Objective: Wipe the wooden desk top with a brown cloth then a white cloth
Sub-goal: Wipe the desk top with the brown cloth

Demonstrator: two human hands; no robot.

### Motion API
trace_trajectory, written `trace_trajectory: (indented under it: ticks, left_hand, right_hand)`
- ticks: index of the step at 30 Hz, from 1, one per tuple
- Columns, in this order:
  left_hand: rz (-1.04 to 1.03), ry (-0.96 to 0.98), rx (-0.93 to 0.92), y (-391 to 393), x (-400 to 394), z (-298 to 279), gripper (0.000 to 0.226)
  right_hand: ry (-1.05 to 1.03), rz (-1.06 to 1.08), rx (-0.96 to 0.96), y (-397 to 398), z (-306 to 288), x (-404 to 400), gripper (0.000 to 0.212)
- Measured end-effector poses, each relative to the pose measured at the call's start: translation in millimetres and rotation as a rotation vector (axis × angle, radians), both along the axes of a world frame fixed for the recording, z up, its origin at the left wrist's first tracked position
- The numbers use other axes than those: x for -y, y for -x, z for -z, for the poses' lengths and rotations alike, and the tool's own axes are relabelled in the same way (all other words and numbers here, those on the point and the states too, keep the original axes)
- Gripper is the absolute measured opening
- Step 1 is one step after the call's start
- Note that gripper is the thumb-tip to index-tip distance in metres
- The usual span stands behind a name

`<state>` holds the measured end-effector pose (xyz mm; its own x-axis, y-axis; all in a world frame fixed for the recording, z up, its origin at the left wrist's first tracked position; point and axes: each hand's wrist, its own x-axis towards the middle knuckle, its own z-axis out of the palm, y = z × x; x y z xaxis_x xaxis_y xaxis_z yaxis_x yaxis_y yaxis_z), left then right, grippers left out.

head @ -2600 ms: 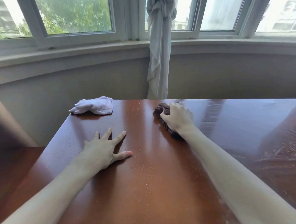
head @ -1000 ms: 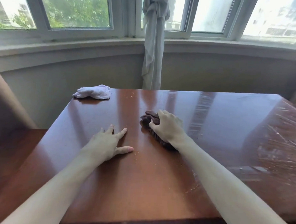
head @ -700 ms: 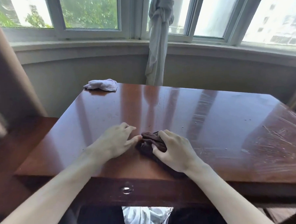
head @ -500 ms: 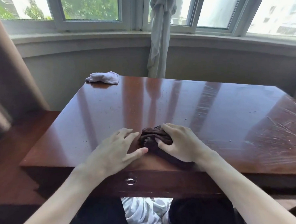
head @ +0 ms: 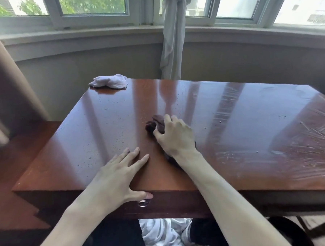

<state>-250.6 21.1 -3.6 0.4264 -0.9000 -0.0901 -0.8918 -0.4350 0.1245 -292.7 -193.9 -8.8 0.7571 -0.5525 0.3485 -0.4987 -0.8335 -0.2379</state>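
I see the right hand (head: 176, 136) clutching the brown cloth (head: 155, 123) mid-desk (head: 105, 120); left hand (head: 117, 177) flat, released. Risk: bunched cloth skips crumbs, missing the desk's right side.

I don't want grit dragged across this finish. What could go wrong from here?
The brown cloth is bunched small under the right hand, so passes may miss strips of the desk. Specks and streaks on the right side could get smeared or dragged. The white cloth lies at the far left corner, where a sweep might knock it off.
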Motion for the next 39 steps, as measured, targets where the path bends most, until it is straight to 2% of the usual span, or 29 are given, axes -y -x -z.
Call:
trace_trajectory:
  ticks: [3, 5, 8, 11, 14, 18, 21, 24, 26, 28, 30, 32, 33, 35, 37, 39]
  left_hand:
    - [0.005, 0.054, -0.050, -1, -3, 0, 0.103]
    - [0.014, 0.085, -0.088, -2, -7, 1, 0.093]
    - [0.012, 0.102, -0.078, -4, -9, 3, 0.100]
    - [-0.010, 0.100, -0.098, -1, -7, 3, 0.096]
    - [-0.028, 0.114, -0.097, 0, -7, 3, 0.095]
    - [-0.020, 0.138, -0.094, -3, -7, 12, 0.101]
    - [-0.028, 0.148, -0.099, -5, -7, 17, 0.109]
    - [-0.034, 0.151, -0.132, -4, -7, 13, 0.111]
    - [-0.053, 0.142, -0.146, -4, -7, 8, 0.101]
    - [-0.086, 0.150, -0.138, -3, -3, 2, 0.088]
    - [-0.110, 0.192, -0.112, -1, 7, -4, 0.073]
    - [-0.119, 0.229, -0.074, -6, 25, -7, 0.062]
    - [-0.126, 0.240, -0.067, -11, 36, -7, 0.058]
    - [-0.130, 0.259, -0.062, -21, 57, -7, 0.052]
    - [-0.120, 0.241, -0.044, -29, 75, -9, 0.049]
    - [-0.119, 0.208, -0.039, -38, 88, -12, 0.048]
  right_hand:
    - [0.029, -0.176, 0.040, 66, -3, -46, 0.031]
    - [-0.050, -0.197, 0.010, 99, -8, -40, 0.031]
    - [-0.089, -0.063, -0.032, 108, -10, 10, 0.035]
    - [-0.072, 0.157, 0.013, 81, -10, 52, 0.033]
    - [0.026, 0.259, -0.016, 61, -7, 46, 0.035]
    - [0.078, 0.080, 0.051, 96, -4, -17, 0.031]
    - [-0.031, -0.084, 0.033, 118, -8, -33, 0.032]
    - [-0.109, 0.012, 0.009, 92, -10, 10, 0.034]
    - [-0.107, 0.143, 0.010, 73, -15, 34, 0.033]
    - [-0.020, 0.165, 0.017, 66, -10, 31, 0.032]
    - [0.052, 0.007, 0.028, 77, -5, 11, 0.031]
    - [-0.024, -0.183, 0.011, 90, -4, 5, 0.033]
    - [-0.066, -0.208, -0.015, 90, -7, 11, 0.035]
    - [-0.086, -0.062, -0.018, 72, -9, 37, 0.034]
    - [-0.102, 0.215, 0.010, 53, -11, 58, 0.033]
    - [0.028, 0.250, -0.002, 44, -5, 51, 0.038]
